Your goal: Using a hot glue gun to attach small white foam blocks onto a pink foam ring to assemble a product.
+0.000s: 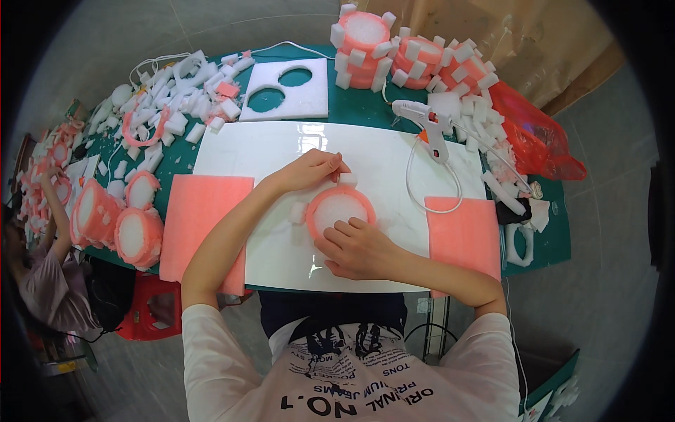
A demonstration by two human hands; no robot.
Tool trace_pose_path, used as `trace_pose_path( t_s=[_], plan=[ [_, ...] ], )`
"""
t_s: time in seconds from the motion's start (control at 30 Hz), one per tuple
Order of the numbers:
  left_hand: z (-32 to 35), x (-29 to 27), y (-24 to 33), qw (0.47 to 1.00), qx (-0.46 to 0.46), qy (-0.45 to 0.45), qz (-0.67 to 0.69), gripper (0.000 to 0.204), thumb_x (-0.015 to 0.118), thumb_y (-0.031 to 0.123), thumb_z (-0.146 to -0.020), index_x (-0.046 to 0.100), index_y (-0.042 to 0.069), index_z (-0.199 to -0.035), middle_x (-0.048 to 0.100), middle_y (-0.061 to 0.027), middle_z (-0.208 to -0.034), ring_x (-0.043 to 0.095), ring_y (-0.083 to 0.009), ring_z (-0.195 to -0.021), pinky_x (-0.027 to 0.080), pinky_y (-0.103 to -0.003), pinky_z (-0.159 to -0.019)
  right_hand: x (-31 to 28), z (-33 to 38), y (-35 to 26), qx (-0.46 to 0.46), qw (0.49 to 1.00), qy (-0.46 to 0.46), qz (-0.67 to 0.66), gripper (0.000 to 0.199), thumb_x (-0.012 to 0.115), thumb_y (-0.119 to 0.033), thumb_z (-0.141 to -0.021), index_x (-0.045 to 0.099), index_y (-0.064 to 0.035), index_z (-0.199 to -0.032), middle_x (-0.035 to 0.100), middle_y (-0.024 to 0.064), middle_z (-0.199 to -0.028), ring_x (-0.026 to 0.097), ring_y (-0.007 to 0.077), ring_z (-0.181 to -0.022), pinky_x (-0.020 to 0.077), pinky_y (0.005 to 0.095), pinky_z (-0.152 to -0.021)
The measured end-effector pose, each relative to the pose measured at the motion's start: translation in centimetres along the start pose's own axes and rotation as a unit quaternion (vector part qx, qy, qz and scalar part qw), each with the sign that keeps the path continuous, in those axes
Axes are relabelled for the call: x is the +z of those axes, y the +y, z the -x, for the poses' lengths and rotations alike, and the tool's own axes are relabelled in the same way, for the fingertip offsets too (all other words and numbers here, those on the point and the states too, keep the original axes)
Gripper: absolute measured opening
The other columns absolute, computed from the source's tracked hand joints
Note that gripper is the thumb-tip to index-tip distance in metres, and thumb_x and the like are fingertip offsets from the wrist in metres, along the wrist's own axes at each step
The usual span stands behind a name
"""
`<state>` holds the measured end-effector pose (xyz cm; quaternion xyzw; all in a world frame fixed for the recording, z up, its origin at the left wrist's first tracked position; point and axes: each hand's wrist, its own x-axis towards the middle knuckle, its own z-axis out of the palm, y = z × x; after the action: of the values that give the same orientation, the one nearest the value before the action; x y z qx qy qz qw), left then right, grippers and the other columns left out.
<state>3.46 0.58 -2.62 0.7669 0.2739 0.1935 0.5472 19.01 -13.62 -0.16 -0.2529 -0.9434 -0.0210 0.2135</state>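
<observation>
A round foam piece (340,210) with a white centre and a pink rim lies on the white board (281,243) in front of me. One small white foam block (298,212) sticks out from its left side, and another white foam block (346,179) stands at its far edge. My left hand (315,171) reaches over the far side, its fingers closed in a pinch at that far block. Curled over the near right rim, my right hand (355,250) grips the round piece; its fingertips rest on the white centre.
A white glue gun (427,126) with a looping cord stands at the far right. Pink foam sheets (204,225) (462,243) flank the board. Block-studded foam rounds (362,53), foam scraps (190,91) and a red bag (531,130) line the back. Another person (53,281) works at left.
</observation>
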Motion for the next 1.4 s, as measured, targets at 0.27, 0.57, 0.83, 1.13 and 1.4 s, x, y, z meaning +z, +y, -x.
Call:
trace_pose_path(
  t_s=[0.27,0.57,0.83,1.13,1.4],
  plan=[
    [0.5,0.0,1.5,0.998,0.011,-0.013,-0.059,0.022,0.049,0.018,-0.083,0.059,0.001,-0.093,0.058,-0.0048,-0.08,0.047,-0.012,-0.07,0.041,-0.025,-0.066,0.3,0.3,-0.4,0.018,0.998,0.056,-0.004,0.024,0.057,-0.011,-0.064,0.054,-0.0059,-0.087,0.046,0.0021,-0.067,0.046,0.0155,-0.06,0.0343,0.0277,-0.055],
    [0.7,0.2,2.5,0.993,0.02,-0.016,-0.113,0.036,0.071,0.022,-0.065,0.058,0.003,-0.093,0.053,-0.0039,-0.077,0.045,-0.0123,-0.068,0.039,-0.023,-0.059,0.0,0.6,-0.9,0.006,0.999,0.024,0.039,0.033,0.056,-0.012,-0.064,0.053,-0.0051,-0.097,0.047,0.0031,-0.072,0.047,0.0152,-0.065,0.0341,0.0266,-0.057],
    [0.6,0.1,2.5,0.993,0.024,-0.015,-0.116,0.035,0.071,0.02,-0.065,0.057,0.003,-0.092,0.053,-0.0041,-0.077,0.046,-0.0131,-0.069,0.039,-0.023,-0.06,1.3,0.8,-1.1,0.027,0.993,0.072,-0.092,0.044,0.058,-0.006,-0.063,0.05,-0.0024,-0.106,0.048,0.0125,-0.097,0.05,0.025,-0.086,0.0415,0.0355,-0.078],
    [0.5,0.1,2.6,0.99,0.02,-0.027,-0.134,0.039,0.072,0.021,-0.063,0.056,0.004,-0.093,0.053,-0.0042,-0.079,0.046,-0.0136,-0.07,0.039,-0.024,-0.061,1.1,1.1,-1.1,0.056,0.985,0.054,-0.156,0.044,0.057,-0.004,-0.065,0.048,-0.0016,-0.108,0.047,0.0148,-0.1,0.049,0.0292,-0.092,0.0404,0.0384,-0.082],
    [0.5,0.1,3.2,0.988,0.002,-0.045,-0.148,0.048,0.074,0.028,-0.063,0.054,0.003,-0.098,0.051,-0.0082,-0.079,0.048,-0.0176,-0.073,0.041,-0.027,-0.065,0.1,0.5,-1.0,0.032,0.988,0.057,-0.138,0.043,0.06,-0.013,-0.071,0.046,-0.0008,-0.11,0.046,0.0168,-0.106,0.049,0.0296,-0.094,0.0424,0.0365,-0.08]
  ],
)
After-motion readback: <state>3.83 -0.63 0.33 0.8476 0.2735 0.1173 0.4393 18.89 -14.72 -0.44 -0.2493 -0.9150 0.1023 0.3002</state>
